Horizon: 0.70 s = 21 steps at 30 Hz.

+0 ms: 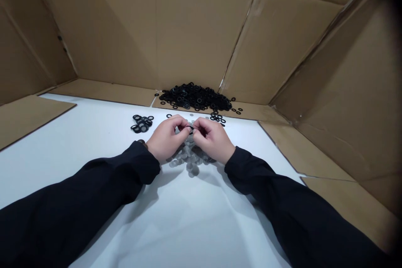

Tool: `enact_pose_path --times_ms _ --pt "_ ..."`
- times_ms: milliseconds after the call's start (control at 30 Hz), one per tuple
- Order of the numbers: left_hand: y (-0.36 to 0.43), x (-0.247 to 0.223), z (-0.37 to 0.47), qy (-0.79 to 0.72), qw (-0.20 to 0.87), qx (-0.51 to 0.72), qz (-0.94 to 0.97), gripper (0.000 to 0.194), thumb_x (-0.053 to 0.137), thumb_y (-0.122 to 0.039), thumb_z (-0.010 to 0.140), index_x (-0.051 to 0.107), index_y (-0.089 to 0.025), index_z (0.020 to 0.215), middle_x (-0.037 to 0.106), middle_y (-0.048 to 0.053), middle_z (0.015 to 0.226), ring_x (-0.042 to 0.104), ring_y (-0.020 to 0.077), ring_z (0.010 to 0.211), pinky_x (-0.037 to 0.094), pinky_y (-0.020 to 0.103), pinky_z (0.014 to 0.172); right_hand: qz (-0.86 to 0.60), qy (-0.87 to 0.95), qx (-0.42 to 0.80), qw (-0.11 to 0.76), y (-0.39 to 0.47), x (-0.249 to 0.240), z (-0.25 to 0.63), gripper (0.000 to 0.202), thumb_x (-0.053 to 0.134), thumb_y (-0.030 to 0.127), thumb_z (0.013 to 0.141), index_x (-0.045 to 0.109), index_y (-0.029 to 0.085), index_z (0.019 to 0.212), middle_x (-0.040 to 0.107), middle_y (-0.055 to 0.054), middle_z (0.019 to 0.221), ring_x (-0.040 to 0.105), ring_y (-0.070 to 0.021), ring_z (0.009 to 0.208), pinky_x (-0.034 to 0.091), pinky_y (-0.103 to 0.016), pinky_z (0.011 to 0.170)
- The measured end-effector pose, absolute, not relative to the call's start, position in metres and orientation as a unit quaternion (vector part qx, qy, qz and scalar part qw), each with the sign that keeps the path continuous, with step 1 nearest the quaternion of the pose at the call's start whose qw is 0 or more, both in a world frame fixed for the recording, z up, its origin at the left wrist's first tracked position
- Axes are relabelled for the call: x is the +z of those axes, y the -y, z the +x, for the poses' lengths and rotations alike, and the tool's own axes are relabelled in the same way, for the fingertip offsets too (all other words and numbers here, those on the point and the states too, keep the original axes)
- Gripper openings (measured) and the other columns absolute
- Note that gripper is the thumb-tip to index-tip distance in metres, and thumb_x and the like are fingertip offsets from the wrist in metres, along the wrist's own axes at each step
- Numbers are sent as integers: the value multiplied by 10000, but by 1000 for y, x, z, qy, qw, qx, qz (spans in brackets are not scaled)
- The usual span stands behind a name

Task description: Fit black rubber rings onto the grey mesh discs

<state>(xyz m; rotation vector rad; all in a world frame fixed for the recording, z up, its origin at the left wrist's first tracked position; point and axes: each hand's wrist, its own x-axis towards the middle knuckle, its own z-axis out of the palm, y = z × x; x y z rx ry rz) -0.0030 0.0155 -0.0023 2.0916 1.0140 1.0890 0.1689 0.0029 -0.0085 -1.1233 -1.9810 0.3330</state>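
My left hand (169, 135) and my right hand (211, 137) meet at the centre, fingers closed in a pinch. Between their fingertips is a small black ring (190, 130), gripped from both sides. Its centre is too small to make out. Beneath and in front of my hands lies a scatter of small grey translucent discs (190, 160), partly hidden by them. Left of my left hand sits a small heap of black rings with grey centres (142, 124). Several loose black rings (217, 117) lie just behind my right hand.
A large pile of black rings (196, 97) rests at the back on a cardboard flap, against the cardboard wall (194, 29). Cardboard walls also rise at left and right around the white table surface (185, 222). Flat cardboard pieces (34, 115) line its edges.
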Motion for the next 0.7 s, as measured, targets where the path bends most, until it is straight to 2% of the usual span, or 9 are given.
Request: enact_pose_path --times_ms 133,367,567,700 --pt "-15 -2 -3 -387 327 402 763 176 509 -291 857 586 -170 755 576 7 774 518 153 760 416 282 731 -444 776 173 413 -4 -10 169 100 498 210 783 456 202 693 450 33 645 406 -119 609 338 -251 591" --pt "-13 -3 -2 -383 439 393 711 195 541 -343 831 576 -164 761 496 -30 659 416 107 588 356 246 560 -427 749 259 435 -6 -12 168 118 500 265 814 483 196 720 462 29 671 418 -122 639 362 -249 619" --pt "-14 -3 -1 -392 461 385 697 176 560 -332 802 578 -161 770 490 -38 644 401 94 550 337 238 536 -425 760 238 429 -5 -16 168 89 511 256 819 512 197 752 490 24 683 440 -126 634 377 -256 628" --pt "-15 -1 0 -403 427 400 704 164 571 -321 795 575 -161 758 524 -29 683 426 100 588 363 239 569 -426 756 237 437 -4 -17 169 90 509 272 851 527 198 802 502 22 692 449 -127 626 383 -261 625"
